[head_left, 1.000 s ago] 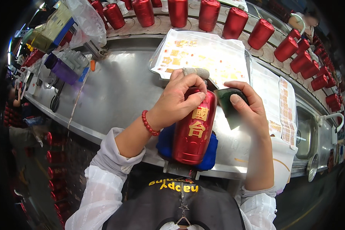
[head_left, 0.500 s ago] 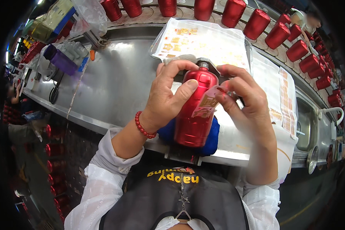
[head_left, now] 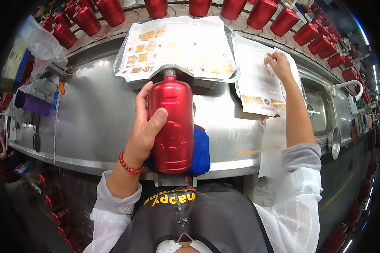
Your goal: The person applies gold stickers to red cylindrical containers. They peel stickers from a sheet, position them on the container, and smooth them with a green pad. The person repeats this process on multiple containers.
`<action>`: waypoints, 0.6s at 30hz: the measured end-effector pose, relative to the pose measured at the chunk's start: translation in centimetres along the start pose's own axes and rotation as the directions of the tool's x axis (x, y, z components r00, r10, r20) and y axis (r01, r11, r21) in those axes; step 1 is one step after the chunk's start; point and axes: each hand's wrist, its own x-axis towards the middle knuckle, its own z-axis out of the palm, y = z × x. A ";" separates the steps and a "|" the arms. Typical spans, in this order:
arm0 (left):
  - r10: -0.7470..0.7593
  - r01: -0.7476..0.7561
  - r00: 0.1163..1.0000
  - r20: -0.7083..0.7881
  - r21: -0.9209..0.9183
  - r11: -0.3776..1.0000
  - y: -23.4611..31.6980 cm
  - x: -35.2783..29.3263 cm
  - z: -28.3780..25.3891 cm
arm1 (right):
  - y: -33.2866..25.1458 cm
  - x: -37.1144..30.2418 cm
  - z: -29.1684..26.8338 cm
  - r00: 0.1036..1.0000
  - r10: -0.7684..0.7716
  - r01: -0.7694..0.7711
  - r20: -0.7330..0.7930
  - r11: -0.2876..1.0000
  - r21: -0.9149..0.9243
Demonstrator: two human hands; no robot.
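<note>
A glossy red metal bottle (head_left: 172,126) with a narrow silver neck leans toward me, its neck against a dark metal holder (head_left: 171,67). My left hand (head_left: 145,122) grips it from the left side, thumb across the front. No label shows on the side facing me. Out to the far right, my right hand (head_left: 279,65) is over a white sheet (head_left: 253,69) with printed labels along its near edge. Its fingertips are pinched together, slightly blurred; a pale scrap seems to be at them, too small to name. A blue cloth (head_left: 199,149) lies under the bottle.
Behind the holder, a tray (head_left: 236,55) bears a white sheet of gold and red labels (head_left: 147,52). Several red bottles (head_left: 156,7) line a conveyor along the back. A sink (head_left: 316,101) is at the right, a purple bottle (head_left: 36,104) at the left.
My right hand has moved from the bottle out to the right-hand sheet. The loose gold label it held against the bottle no longer shows there. My left hand still holds the bottle.
</note>
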 end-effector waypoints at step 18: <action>-0.005 0.008 1.000 0.020 -0.165 0.986 -0.4 -0.4 -1.5 | -27.8 -4.0 -14.7 0.935 -0.351 0.258 0.052 0.772 0.582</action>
